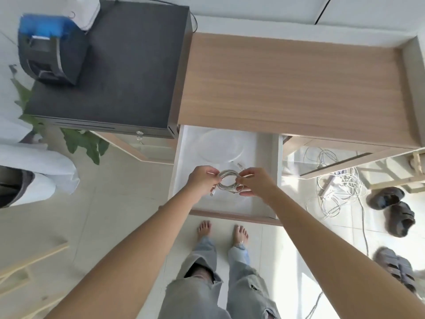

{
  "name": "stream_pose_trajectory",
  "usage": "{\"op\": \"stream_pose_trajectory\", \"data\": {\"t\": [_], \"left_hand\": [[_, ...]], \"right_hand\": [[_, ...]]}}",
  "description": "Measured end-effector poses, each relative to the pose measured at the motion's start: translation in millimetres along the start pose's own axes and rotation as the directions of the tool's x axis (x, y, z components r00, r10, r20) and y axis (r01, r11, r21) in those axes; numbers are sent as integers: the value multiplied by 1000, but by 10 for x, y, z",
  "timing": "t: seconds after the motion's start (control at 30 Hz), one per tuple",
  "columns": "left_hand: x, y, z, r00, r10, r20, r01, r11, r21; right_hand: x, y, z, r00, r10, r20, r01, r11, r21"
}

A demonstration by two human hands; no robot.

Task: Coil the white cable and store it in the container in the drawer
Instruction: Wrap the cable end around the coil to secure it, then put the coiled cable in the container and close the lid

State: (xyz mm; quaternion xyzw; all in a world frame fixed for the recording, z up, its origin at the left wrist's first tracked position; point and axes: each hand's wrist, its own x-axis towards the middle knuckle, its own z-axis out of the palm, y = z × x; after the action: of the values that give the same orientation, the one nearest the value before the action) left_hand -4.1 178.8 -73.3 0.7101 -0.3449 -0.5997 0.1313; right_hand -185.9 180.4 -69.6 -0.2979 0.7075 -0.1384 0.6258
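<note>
Bare feet [222,232] on pale floor tiles, nearest. Above them, left hand [202,180] and right hand [255,183], fingers [244,179] of both pinched on opposite sides of the white cable [227,182], wound into a small ring, held over the open drawer [232,214]. Beyond, clear round container [220,146] inside the drawer, apparently empty. Farther, wooden desk [289,84]. Step judged: coiling finished, storing pending. Next: ring carried forward, lowered into the container without springing loose.

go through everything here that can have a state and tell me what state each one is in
white cable: coiled into a ring, held over the drawer
left hand: pinching the coil's left side
right hand: pinching the coil's right side
drawer: pulled open
clear container: in the drawer, open-topped, looks empty
cash drawer: shut
</note>
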Motion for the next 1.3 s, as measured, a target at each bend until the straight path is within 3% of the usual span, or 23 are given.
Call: {"op": "stream_pose_trajectory", "data": {"t": [0.27, 0.63, 0.7, 0.83, 0.9, 0.97, 1.07, 1.2, 1.3], "left_hand": [[540, -403, 250, 997, 38, -63, -16, 952, 306], [991, -425, 356, 976, 179, -123, -111, 899, 423], [973, -374, 360, 973, 207, -100, -132, 859, 494], [846, -214, 168, 993, 105, 50, -113, 772, 625], [784, -98, -101, 998, 53, 39, -66, 812, 580], [754, 24, -358, 994, 91, -67, -43, 853, 521], [882, 151, -489, 948, 245, -203, -59, 763, 644], [1183, 126, -372, 970, 129, -208, 6, 836, 549], [1330, 30, -358, 981, 14, -192, 55, 937, 344]], "right_hand": [[696, 339, 334, 987, 76, -140, -89, 992, -87], [1195, 340, 449, 985, 156, -77, -167, 972, -165], [1166, 294, 433, 984, 156, -82, -169, 967, -189], [1036, 120, 228, 988, 118, -102, -139, 962, -234], [1005, 3, 31, 985, 96, -143, -127, 966, -225], [1074, -115, -138, 964, -7, -267, -78, 948, -307], [1232, -248, -201, 948, -103, -301, 4, 950, -313], [1438, -318, -39, 975, -92, -202, 25, 950, -311], [1582, -280, 2, 981, -71, -183, 36, 981, -192]]}}
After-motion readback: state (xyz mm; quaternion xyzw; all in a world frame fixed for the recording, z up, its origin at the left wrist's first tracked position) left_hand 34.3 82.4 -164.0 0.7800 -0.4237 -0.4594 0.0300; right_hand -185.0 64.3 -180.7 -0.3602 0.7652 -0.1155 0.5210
